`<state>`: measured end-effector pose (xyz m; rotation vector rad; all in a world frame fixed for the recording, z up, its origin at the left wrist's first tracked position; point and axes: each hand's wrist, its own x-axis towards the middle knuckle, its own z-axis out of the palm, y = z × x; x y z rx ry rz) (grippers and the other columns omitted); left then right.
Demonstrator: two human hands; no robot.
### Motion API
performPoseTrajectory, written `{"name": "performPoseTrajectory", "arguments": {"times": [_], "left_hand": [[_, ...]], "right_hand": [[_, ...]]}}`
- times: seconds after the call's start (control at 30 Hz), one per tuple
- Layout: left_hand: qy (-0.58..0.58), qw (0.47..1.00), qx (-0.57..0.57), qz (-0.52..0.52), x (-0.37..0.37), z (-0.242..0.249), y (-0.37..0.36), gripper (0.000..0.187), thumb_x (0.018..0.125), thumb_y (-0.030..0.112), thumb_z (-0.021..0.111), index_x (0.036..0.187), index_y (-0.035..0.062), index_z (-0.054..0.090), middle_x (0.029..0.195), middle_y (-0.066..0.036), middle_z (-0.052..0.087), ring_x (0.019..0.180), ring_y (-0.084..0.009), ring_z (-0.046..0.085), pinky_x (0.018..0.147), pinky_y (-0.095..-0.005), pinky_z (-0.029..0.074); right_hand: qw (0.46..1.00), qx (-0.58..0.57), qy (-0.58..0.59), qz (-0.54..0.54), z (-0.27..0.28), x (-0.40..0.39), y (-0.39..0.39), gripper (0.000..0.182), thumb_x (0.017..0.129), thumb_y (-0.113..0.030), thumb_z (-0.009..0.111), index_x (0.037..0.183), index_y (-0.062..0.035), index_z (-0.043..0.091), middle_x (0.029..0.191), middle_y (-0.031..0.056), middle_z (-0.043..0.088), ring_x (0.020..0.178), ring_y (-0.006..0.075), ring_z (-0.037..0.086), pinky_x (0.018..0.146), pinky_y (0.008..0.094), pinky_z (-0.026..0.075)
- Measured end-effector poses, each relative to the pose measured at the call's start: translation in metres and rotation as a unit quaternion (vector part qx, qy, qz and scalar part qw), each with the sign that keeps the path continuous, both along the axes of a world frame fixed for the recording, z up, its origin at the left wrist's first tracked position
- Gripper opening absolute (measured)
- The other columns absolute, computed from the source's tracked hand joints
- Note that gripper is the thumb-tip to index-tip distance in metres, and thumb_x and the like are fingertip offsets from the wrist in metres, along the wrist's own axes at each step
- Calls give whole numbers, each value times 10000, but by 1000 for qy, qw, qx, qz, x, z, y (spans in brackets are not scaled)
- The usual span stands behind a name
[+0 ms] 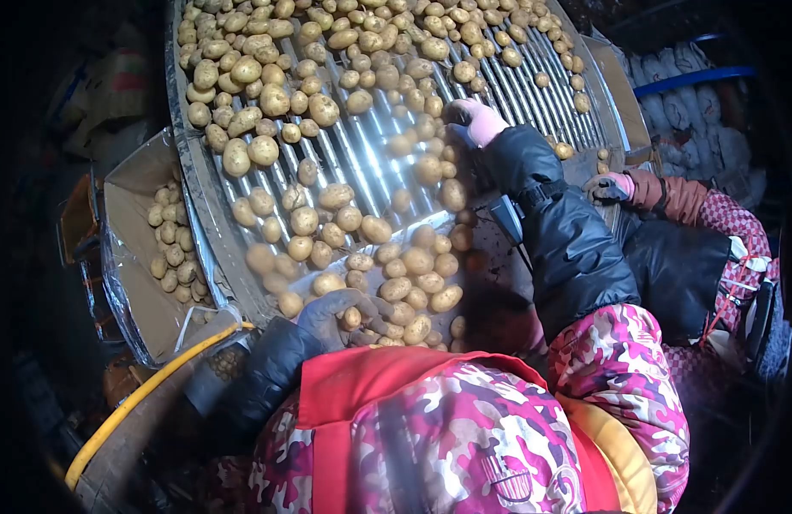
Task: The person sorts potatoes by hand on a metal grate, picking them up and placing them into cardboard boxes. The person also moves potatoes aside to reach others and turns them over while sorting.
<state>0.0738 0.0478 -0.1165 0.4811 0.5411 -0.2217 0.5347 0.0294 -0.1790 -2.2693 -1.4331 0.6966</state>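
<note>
The wide bed of shiny metal rollers [366, 158] carries many round and oval yellow-brown potatoes [263, 150], packed densely over its far end and scattered more loosely toward its near end. Just beyond the near end of the roller bed, more potatoes lie heaped close together, and here the left hand [336, 313], in a greyish glove, has its fingers bent around one small potato [351, 319]; whether they pinch it or only touch it cannot be told. The right hand [476, 122], in a pink-and-grey glove, is over the right-hand part of the roller bed, beside some potatoes; its fingertips are unclear, so whether they are spread or pressed together cannot be told. Left of the roller bed, an open cardboard box [137, 244] with shiny plastic over its edge holds potatoes. A thick yellow hose [147, 391] curves near the bed's near left corner. Right of the roller bed, another person's dark-gloved hand [606, 188] is near its edge, with a few small potatoes close by.
</note>
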Motion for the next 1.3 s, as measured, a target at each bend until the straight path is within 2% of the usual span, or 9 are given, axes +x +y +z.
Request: {"name": "performPoseTrajectory", "arguments": {"times": [0.07, 0.4, 0.43, 0.5, 0.63, 0.9, 1.1, 1.13, 1.3], "left_hand": [[-50, 999, 17, -9, -1, -2, 2, 272, 910, -53, 732, 1142, 31, 616, 1362, -180, 600, 1144, -231, 649, 945, -337, 589], [14, 994, -109, 25, 0, -12, 3, 145, 1010, 82, 598, 1114, 11, 671, 1351, -191, 601, 1152, -252, 639, 892, -305, 566], [15, 996, -84, 16, 2, -5, 4, 147, 1016, 92, 592, 1111, 12, 671, 1355, -190, 601, 1148, -250, 639, 898, -302, 563], [16, 997, -71, 13, 3, -3, 3, 171, 1023, 120, 588, 1133, 17, 668, 1359, -184, 602, 1141, -245, 639, 911, -300, 558], [4, 1000, -6, -1, 2, 5, 3, 304, 1036, 218, 590, 1275, 35, 638, 1393, -161, 601, 1161, -244, 641, 937, -321, 553], [47, 992, -97, 71, 11, -6, -4, 604, 1014, 399, 631, 1525, 99, 513, 1476, -164, 563, 1278, -360, 617, 1022, -550, 556], [53, 987, -138, 71, 17, -32, -9, 325, 1005, 471, 650, 1156, 184, 627, 1108, -55, 660, 1112, -264, 635, 956, -582, 561], [102, 983, -135, 65, 23, -9, -7, 296, 1003, 482, 654, 1045, 191, 619, 1000, -23, 656, 1015, -238, 644, 909, -571, 578], [102, 979, -167, 60, 13, -36, -11, 400, 1022, 474, 632, 1221, 128, 640, 1036, -57, 658, 1041, -293, 680, 838, -526, 610]], "right_hand": [[999, -33, 42, -2, -5, 9, 5, 308, 904, -203, 783, 1168, -58, 717, 1087, 163, 734, 1033, 290, 711, 912, 394, 553], [988, -115, 64, -75, -9, -5, 34, 313, 952, -112, 627, 1255, -65, 688, 1091, 148, 746, 1046, 279, 703, 904, 395, 540], [993, -112, 44, -8, -2, -5, 28, 394, 881, -231, 744, 1253, -107, 709, 1193, 186, 732, 1150, 391, 688, 1003, 461, 532], [983, -93, -157, 13, 12, -37, 12, 487, 921, -59, 611, 1399, -144, 655, 1128, 162, 726, 1122, 379, 698, 1004, 428, 536], [973, -198, -113, -32, 30, -45, 38, 276, 961, -131, 571, 1172, -70, 738, 1115, 189, 740, 1055, 364, 720, 892, 466, 559], [972, 155, -34, -176, 49, -74, -39, 250, 933, -219, 758, 1122, -55, 747, 1026, 166, 704, 956, 318, 710, 867, 410, 564], [983, 119, 105, 88, 101, -218, -94, 387, 909, -241, 774, 1253, -88, 685, 1069, 176, 683, 1006, 330, 698, 872, 439, 572], [984, 107, 129, 52, 83, -201, -94, 484, 928, -285, 728, 1331, -38, 626, 1254, 215, 628, 1179, 403, 629, 1025, 465, 508], [984, -70, -100, -132, 59, -78, -58, 359, 957, -246, 681, 1298, -138, 673, 1260, 176, 670, 1157, 372, 675, 973, 448, 545]]}}
